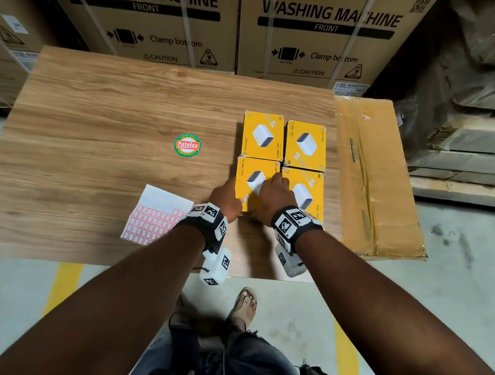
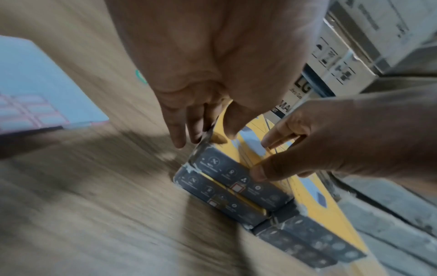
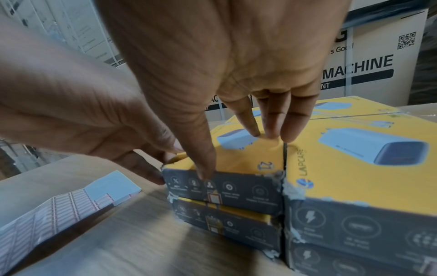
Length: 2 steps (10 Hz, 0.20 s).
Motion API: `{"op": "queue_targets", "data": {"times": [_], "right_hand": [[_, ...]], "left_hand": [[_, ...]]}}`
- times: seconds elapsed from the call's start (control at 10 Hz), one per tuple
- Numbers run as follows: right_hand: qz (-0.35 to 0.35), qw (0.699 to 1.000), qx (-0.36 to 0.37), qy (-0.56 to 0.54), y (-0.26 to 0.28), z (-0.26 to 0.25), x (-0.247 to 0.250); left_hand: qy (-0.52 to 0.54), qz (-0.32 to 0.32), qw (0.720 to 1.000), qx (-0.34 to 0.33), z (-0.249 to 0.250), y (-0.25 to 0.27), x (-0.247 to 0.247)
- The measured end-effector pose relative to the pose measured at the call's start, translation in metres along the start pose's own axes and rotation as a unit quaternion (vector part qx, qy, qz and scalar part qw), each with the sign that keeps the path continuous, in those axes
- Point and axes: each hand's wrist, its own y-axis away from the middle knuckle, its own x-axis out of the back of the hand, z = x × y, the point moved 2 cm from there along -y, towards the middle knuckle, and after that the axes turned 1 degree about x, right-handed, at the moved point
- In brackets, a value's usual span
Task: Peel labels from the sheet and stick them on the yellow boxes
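Observation:
Yellow boxes stand in a two-by-two block of stacks on the wooden table (image 1: 90, 144). Both hands are on the top box of the near-left stack (image 1: 253, 181) (image 3: 238, 160). My left hand (image 1: 226, 197) (image 2: 203, 139) pinches its near-left corner, thumb on top, fingers down the left side. My right hand (image 1: 273, 190) (image 3: 238, 155) lays straight fingers on the lid while its thumb presses the dark front face. Just below the thumb sits a small red-bordered label (image 3: 214, 198) (image 2: 237, 187). The box underneath carries another label (image 3: 214, 223). The label sheet (image 1: 155, 223) (image 3: 59, 205) lies flat to the left.
The other yellow boxes (image 1: 306, 144) touch the held one at the back and right. A flat taped cardboard carton (image 1: 374, 177) lies along the table's right edge. A round Patelsa sticker (image 1: 187, 145) marks the table's middle. Large washing machine cartons (image 1: 143, 12) stand behind.

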Motion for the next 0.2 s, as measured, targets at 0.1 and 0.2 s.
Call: {"op": "queue_targets", "data": {"times": [0.1,0.2], "right_hand": [[0.000,1.000,0.001,0.011,0.005,-0.003,0.002],[0.015,1.000,0.004,-0.012,0.005,-0.007,0.004]], "left_hand": [[-0.064,0.001,0.998,-0.006,0.010,0.012,0.011],[-0.113,0.030,0.993,-0.002,0.011,0.018,0.022]]}}
